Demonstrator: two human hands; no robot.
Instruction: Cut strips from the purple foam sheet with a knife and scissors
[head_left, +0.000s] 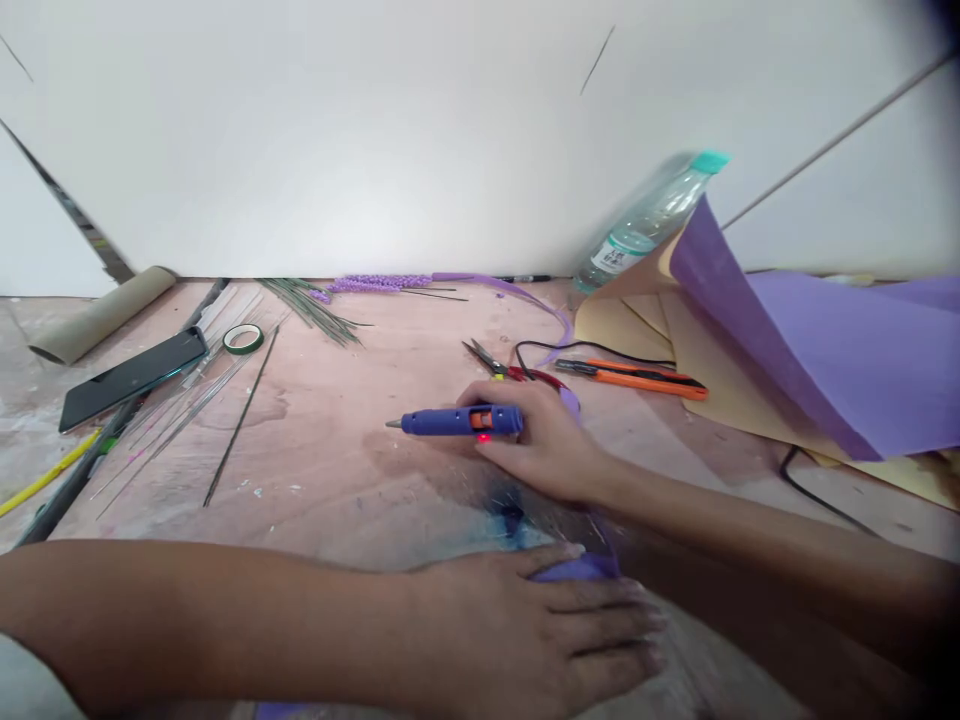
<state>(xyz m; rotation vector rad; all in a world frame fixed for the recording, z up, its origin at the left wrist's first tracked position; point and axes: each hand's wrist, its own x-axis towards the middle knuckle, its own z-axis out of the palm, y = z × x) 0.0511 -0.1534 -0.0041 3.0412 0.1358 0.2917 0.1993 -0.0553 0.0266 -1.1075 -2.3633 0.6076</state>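
Observation:
My right hand (544, 440) is wrapped round a blue hot glue gun (457, 421), whose metal nozzle points left and whose small red light is lit. The gun is held over the table. Lower down, my left hand (547, 630) lies flat with its fingers stretched to the right. Under its fingers a piece of purple material (577, 568) shows in part; the rest of it is covered. Just beyond my right hand are red-handled scissors (487, 357) and an orange utility knife (637, 377).
Purple and tan wrapping paper (847, 350) stands at the right beside a tilted water bottle (645, 225). Lavender-like purple flowers (382, 284) with green stems lie along the white wall. At left are a phone (135, 377), green tape (244, 339), thin wires (180, 400) and a cardboard tube (105, 315).

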